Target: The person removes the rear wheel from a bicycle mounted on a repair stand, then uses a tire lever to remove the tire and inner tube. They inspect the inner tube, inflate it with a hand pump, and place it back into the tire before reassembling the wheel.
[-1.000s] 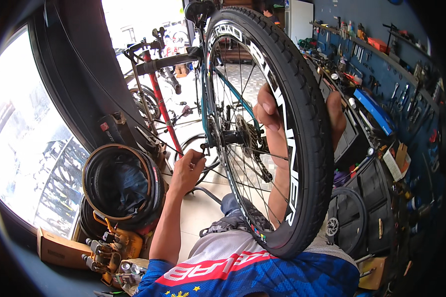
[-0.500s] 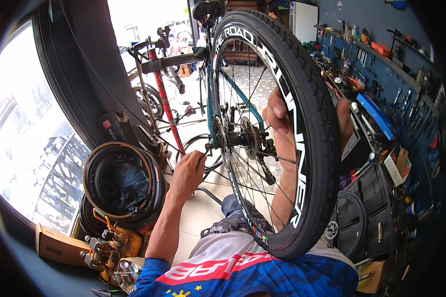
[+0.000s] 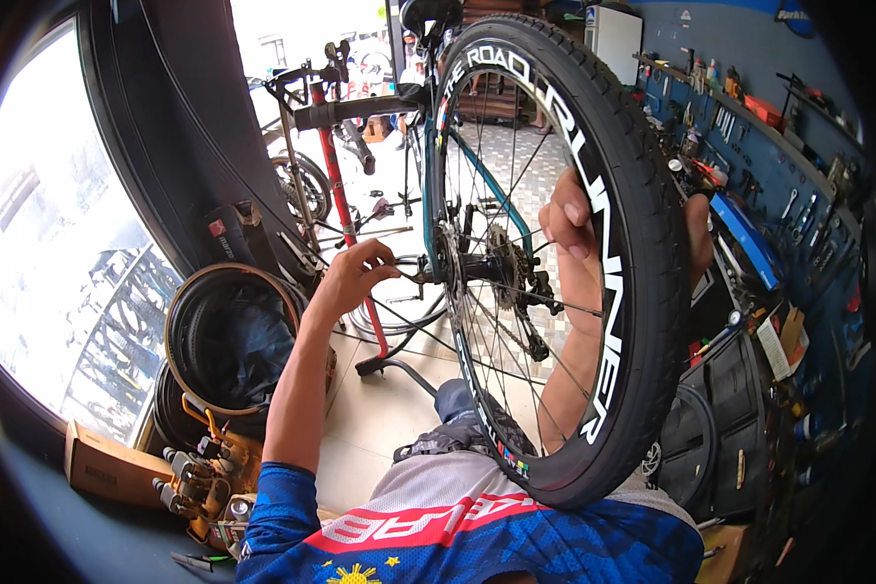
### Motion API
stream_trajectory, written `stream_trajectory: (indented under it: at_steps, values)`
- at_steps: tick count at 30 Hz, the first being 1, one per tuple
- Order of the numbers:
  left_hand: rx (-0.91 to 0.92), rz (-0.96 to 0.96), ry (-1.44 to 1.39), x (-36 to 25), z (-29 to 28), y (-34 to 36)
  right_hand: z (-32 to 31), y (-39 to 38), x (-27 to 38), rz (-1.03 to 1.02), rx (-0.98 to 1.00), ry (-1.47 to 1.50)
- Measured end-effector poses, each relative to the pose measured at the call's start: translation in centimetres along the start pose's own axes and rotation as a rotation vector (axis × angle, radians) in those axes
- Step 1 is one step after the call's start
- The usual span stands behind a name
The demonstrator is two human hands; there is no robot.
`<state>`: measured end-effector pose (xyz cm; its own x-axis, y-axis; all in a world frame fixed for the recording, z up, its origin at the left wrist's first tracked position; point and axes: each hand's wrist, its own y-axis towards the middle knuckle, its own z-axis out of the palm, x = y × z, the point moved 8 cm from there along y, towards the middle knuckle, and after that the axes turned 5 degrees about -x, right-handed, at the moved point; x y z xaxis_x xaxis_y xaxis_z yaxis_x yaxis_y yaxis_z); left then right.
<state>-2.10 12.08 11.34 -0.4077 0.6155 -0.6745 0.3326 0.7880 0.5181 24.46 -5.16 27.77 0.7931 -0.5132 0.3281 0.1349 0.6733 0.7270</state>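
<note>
Wheel [image 3: 610, 331] upright, fore-and-aft, hub [image 3: 482, 268] crosswise, left fingers [image 3: 378, 255] narrow on lever [image 3: 414, 276], right fingers [image 3: 571, 211] around tyre [image 3: 657, 311]

Glare to the left and far, gloom to the right

We see daylight pouring through the window [image 3: 49, 195] on the left and the doorway [image 3: 302, 21] on the far side, both burnt nearly to white, their views washed pale. The floor [image 3: 370, 409] catches that brightness, while the wall [image 3: 720, 58] on the right looks dim, its near end sinking into shadow. We find the tyre [image 3: 642, 292] dark but fairly crisp, and small far details soft. The fisheye lens bows the window frame [image 3: 131, 165], and around everything we get a black rim, bluish fringing at left.
</note>
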Motion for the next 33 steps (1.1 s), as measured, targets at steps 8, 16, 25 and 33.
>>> stream_trajectory:
  at_steps: [8,16,25,33]
  values:
    - [-0.132,-0.660,-0.726,4.4,6.8,-4.8,0.2,-0.2,-0.3,0.048,0.059,0.034]
    - [-0.222,-0.727,-0.623,2.1,4.8,-4.3,0.1,-0.1,-0.8,-0.003,0.030,0.040]
    - [-0.307,-0.801,-1.317,2.5,9.8,-8.1,0.0,-0.1,-0.9,-0.016,0.028,-0.017]
    - [-0.285,-0.660,-1.176,3.3,9.2,-5.7,0.5,-0.2,-0.8,0.039,0.070,0.026]
